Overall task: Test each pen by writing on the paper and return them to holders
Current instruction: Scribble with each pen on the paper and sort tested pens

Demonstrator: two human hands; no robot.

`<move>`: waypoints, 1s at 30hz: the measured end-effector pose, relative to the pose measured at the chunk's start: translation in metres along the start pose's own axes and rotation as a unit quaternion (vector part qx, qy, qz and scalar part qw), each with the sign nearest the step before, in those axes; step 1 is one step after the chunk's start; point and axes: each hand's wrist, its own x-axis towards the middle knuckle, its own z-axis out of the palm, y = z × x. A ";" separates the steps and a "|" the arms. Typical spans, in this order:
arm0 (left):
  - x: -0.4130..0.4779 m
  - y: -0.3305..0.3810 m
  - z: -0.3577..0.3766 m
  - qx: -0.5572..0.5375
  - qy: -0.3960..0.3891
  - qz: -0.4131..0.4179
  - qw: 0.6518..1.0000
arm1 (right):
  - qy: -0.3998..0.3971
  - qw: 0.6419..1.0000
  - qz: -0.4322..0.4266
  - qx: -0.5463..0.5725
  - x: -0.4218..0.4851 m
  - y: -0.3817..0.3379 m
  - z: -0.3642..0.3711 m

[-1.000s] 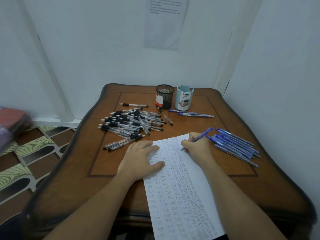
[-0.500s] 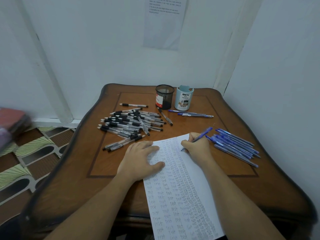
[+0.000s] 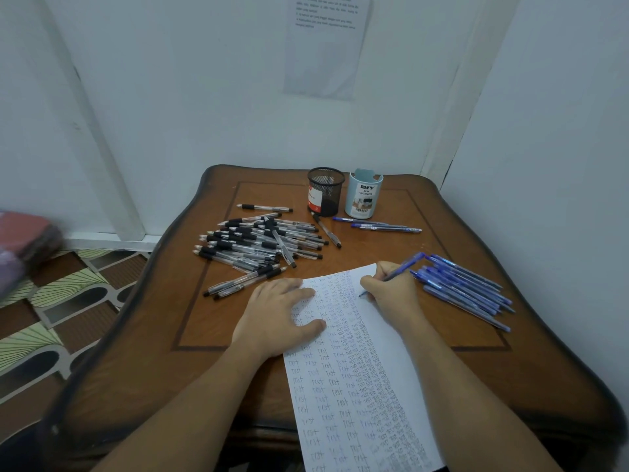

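Note:
A white sheet of paper (image 3: pixel 381 338), covered in rows of the written word "test", lies on the wooden table (image 3: pixel 149 342). My right hand (image 3: pixel 391 294) grips a blue pen (image 3: pixel 405 265) with its tip on the paper near the top edge. My left hand (image 3: pixel 275 315) rests flat on the sheet's left edge. A pile of black pens (image 3: pixel 258 243) lies left of centre. Several blue pens (image 3: pixel 466 287) lie to the right of my right hand. A black mesh holder (image 3: pixel 325 191) and a light blue holder (image 3: pixel 363 195) stand at the back.
Three blue pens (image 3: pixel 377 226) lie in front of the light blue holder, and one black pen (image 3: pixel 326 230) lies by the mesh holder. White walls close in behind and to the right. A printed sheet (image 3: pixel 326 46) hangs on the back wall. Patterned floor tiles (image 3: pixel 51 301) show at left.
My right hand has shifted very slightly with the pen on the paper. My left hand and everything else stay where they were.

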 end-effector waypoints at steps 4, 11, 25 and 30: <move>0.000 -0.001 0.000 0.003 -0.001 0.000 1.000 | -0.002 1.000 -0.001 -0.019 0.000 -0.001 0.002; -0.001 0.000 0.000 0.000 0.002 0.000 1.000 | -0.004 1.000 0.019 -0.014 0.003 0.001 0.001; -0.001 0.001 -0.002 0.001 -0.006 -0.003 1.000 | -0.008 0.970 0.108 0.215 0.010 -0.032 -0.041; -0.001 0.002 -0.003 0.008 -0.018 -0.009 1.000 | -0.017 0.976 0.088 0.198 0.002 -0.031 -0.055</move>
